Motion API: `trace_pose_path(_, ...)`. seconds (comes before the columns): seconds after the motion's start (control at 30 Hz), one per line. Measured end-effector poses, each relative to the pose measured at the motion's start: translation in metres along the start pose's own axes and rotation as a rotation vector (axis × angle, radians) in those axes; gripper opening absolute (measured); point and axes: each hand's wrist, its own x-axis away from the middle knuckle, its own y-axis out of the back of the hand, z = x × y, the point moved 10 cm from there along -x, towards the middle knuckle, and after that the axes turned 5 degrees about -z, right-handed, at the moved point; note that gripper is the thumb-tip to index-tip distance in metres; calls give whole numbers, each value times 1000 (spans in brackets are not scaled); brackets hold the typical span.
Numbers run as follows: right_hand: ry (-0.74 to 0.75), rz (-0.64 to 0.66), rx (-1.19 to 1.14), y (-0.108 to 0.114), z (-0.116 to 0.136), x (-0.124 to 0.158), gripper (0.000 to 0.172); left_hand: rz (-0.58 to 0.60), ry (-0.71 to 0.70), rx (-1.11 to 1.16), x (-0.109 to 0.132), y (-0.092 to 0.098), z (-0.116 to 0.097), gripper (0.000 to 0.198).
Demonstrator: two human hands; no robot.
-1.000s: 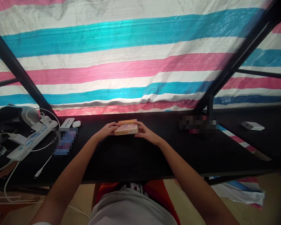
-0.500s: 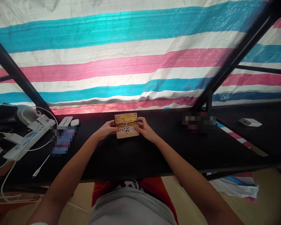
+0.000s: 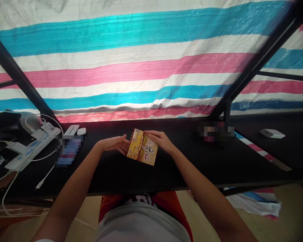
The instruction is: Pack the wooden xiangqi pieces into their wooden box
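Observation:
A yellow and tan Chinese chess box (image 3: 142, 148) is tilted in front of me, above the middle of the black table (image 3: 111, 178). My right hand (image 3: 159, 138) grips its upper right edge, thumb hidden or partly so, fingers over the printed face. On the other side my left hand (image 3: 116, 144) is open, thumb raised and fingers stretched towards the box's left edge. Its fingertips reach that edge or pass just behind it; which of the two I cannot tell.
To the left are a white power strip (image 3: 32, 151) with cables, a blurred phone-like item (image 3: 68, 151) and a small white case (image 3: 81, 131). Blurred dark objects (image 3: 214, 132) lie right, with a white box (image 3: 272, 133) beyond. Striped sheeting (image 3: 131, 64) hangs behind.
The chess box has turned clockwise and come nearer to me. My left hand has let go and opened, while my right hand keeps hold at the upper right edge.

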Motion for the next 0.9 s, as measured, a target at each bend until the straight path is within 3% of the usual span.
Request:
trace_pose_path(0.1, -53, 70, 44, -10, -5, 2, 39, -199, -104, -102, -9, 12, -7, 53)
trace_pose_path(0.2, -24, -4, 17, -3, -5, -2, 44, -319, -187, -172, -18, 17, -10, 45)
trace_pose_path(0.33, -69, -181, -158, 18, -15, -7, 53, -498, -308, -26, -21, 33, -15, 41)
trace_pose_path(0.4, -156, -122, -217, 12, -25, -8, 50, -593, -375, 78, -17, 42, -17, 42)
trace_pose_path(0.5, -174, 3, -254, -4, -27, -7, 49, -558, -360, 123, -19, 39, -14, 48)
trace_pose_path(0.6, -135, -8, -249, -5, -23, -6, 46, -375, -206, 76, -26, 22, -2, 49)
trace_pose_path(0.67, -141, 0, -215, -7, -22, -5, 41, -314, -149, 80, -27, 19, 2, 50)
trace_pose_path(0.83, -156, 69, -47, -14, -19, 0, 40, -544, -145, -105, -21, 48, 1, 54)
trace_pose_path(0.9, -132, 67, -15, -15, -18, 0, 40, -570, -145, -187, -20, 51, -1, 54)
